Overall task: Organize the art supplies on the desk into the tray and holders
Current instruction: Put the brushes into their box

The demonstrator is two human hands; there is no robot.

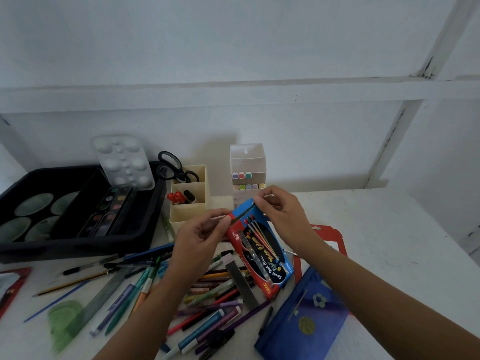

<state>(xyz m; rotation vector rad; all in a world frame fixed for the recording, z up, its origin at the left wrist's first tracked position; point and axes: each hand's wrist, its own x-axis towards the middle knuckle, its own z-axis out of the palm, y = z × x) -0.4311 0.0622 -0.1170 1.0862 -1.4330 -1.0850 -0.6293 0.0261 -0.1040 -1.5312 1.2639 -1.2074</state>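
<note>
Both my hands hold a red and blue water colour box (pixel 262 252) above the middle of the desk. My left hand (pixel 200 236) pinches its top left corner. My right hand (pixel 281 211) pinches the box's top flap at the far edge. Under the box lies a heap of loose pens, markers and pencils (pixel 207 302). A black tray (pixel 85 245) at the left holds round dishes and paint palettes. A cream holder (pixel 189 206) behind my left hand holds markers and black scissors (pixel 172 167).
A clear marker case (pixel 248 175) stands against the wall. A blue pencil pouch (pixel 304 318) lies at the front right, with a red card pack (pixel 337 240) behind it. A green protractor (pixel 63 323) and a ruler lie at the front left. A white palette (pixel 124 162) leans in the tray.
</note>
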